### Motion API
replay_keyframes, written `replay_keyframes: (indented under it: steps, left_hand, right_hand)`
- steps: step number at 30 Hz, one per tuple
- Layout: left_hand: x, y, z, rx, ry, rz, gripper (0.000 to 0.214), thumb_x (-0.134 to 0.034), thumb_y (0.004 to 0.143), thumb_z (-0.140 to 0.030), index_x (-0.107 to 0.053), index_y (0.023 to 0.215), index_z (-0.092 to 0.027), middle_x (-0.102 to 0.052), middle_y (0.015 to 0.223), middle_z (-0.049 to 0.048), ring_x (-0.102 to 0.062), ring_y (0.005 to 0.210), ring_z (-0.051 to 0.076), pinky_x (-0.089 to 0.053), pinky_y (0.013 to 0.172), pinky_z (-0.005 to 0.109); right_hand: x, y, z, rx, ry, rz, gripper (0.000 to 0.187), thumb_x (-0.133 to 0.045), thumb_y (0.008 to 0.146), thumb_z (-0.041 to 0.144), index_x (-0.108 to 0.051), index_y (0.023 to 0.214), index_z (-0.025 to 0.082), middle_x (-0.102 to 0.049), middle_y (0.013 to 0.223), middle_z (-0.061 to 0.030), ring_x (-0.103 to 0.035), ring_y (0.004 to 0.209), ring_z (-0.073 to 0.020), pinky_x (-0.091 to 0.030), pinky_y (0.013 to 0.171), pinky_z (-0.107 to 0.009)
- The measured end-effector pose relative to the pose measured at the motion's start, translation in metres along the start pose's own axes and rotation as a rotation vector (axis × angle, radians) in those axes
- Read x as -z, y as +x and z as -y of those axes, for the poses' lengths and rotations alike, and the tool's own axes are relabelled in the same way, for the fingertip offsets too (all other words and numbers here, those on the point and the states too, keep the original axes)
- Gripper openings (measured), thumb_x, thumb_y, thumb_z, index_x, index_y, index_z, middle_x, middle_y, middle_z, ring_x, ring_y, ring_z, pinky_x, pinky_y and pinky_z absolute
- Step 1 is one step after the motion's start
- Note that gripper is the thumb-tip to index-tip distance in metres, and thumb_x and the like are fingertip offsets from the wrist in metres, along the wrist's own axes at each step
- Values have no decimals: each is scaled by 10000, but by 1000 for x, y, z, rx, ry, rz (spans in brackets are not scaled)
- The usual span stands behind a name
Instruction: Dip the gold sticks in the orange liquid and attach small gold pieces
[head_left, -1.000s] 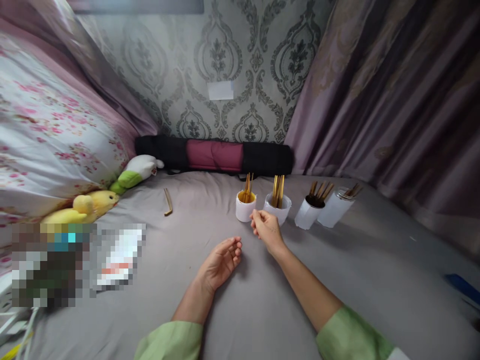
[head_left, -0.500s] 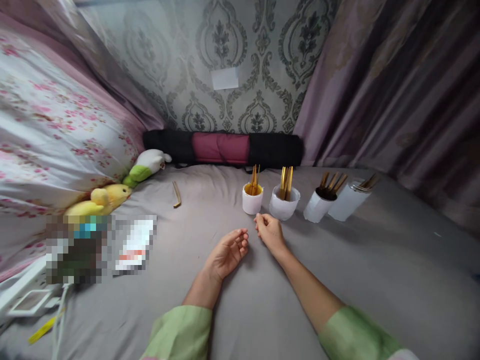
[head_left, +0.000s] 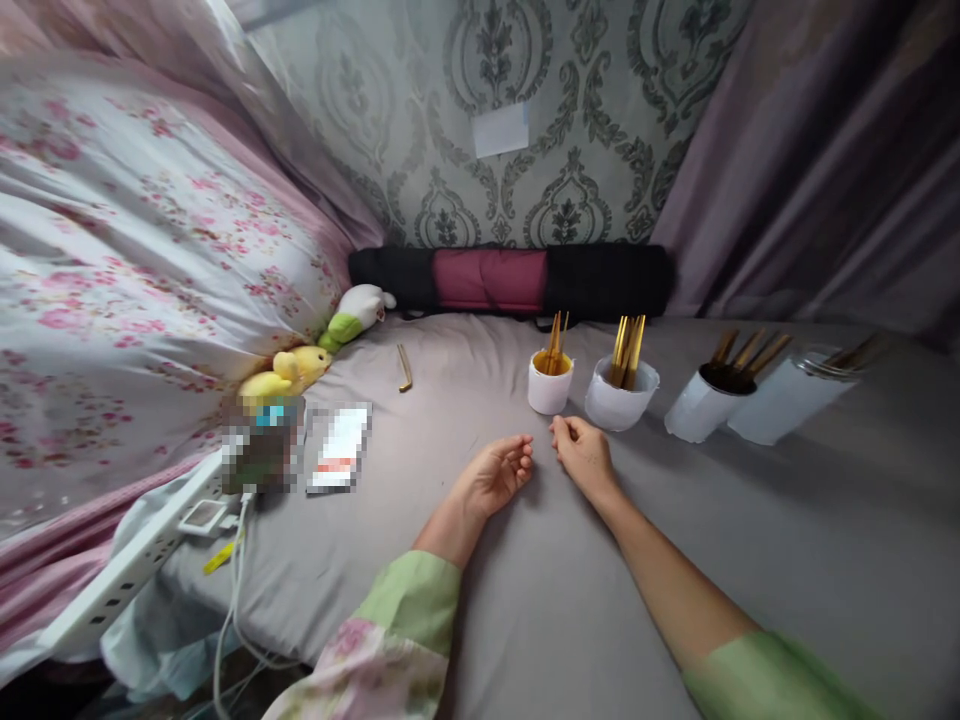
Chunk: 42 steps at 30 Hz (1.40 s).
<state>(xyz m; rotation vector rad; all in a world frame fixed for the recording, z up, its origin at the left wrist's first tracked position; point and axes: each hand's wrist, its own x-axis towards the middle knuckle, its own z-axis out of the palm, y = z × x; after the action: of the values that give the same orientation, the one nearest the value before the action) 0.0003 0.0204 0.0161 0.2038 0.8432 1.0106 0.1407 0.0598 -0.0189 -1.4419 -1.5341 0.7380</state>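
My left hand (head_left: 496, 476) rests on the grey bedsheet (head_left: 525, 600), palm up, fingers loosely curled, holding nothing. My right hand (head_left: 583, 455) lies just right of it, fingers curled in, nothing visible in them. Right behind the hands stand a small white cup (head_left: 550, 385) with gold sticks and a wider white cup (head_left: 621, 392) with gold utensils. Further right, two white cups (head_left: 701, 405) (head_left: 787, 400) lean, holding dark-handled and gold cutlery. A single gold utensil (head_left: 405, 367) lies on the sheet to the left.
A black and maroon rolled bag (head_left: 510, 281) lies against the patterned wall. Plush toys (head_left: 289, 368) (head_left: 358, 310) sit by the floral bedding (head_left: 135, 300) on the left. A white power strip (head_left: 127, 575) with cables hangs at the left bed edge. Curtains close off the right.
My right hand has drawn back from the small cup and come down onto the sheet. The view has swung left, showing the power strip and bed edge.
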Motion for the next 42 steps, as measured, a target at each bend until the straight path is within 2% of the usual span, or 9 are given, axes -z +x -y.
replay_keyframes:
  steps: [7, 13, 20, 29, 37, 42]
  left_hand:
    - [2, 7, -34, -62, 109, -127, 50, -502, 752, -105, -545, 776, -98, -516, 589, -4, -448, 451, 33, -361, 412, 133]
    - [11, 16, -66, -160, 191, -211, 55, -500, 746, -94, -543, 779, -99, -520, 588, -2, -461, 450, 38, -370, 416, 139]
    - [29, 31, -92, -254, 342, -381, 33, -518, 713, -72, -528, 719, -103, -526, 561, 2, -463, 424, 47, -352, 398, 153]
    - [64, 49, -130, -403, 599, -620, 68, -545, 685, -83, -498, 655, -122, -513, 522, 4, -453, 412, 56, -344, 406, 166]
    - [75, 46, -152, -480, 854, -784, 78, -513, 668, -107, -466, 612, -134, -493, 514, 9, -455, 436, 66, -351, 416, 167]
    - [83, 51, -167, -471, 1077, -934, 24, -498, 621, -114, -506, 624, -137, -499, 514, 24, -519, 498, 123, -393, 453, 205]
  right_hand:
    - [-1, -1, -1, 27, -19, 6, 405, -353, 805, 462, -601, 724, 151, -597, 563, -38, -511, 444, -116, -355, 447, -215]
    - [0, -1, 0, 23, -6, 13, 408, -353, 800, 457, -602, 716, 146, -600, 565, -49, -510, 448, -122, -353, 441, -219]
    - [0, 0, -2, 23, -14, 24, 392, -351, 805, 450, -600, 719, 159, -599, 566, -38, -509, 448, -119, -349, 445, -214]
    - [1, -2, 0, 36, -28, 6, 387, -342, 810, 429, -599, 706, 159, -594, 570, -38, -500, 460, -115, -347, 452, -210]
    - [1, -3, 2, 40, -47, -2, 384, -343, 812, 419, -605, 708, 157, -612, 605, -47, -503, 480, -114, -338, 458, -209]
    - [2, -3, 2, 51, -42, -10, 363, -357, 812, 385, -608, 691, 153, -622, 617, -46, -517, 504, -112, -341, 482, -205]
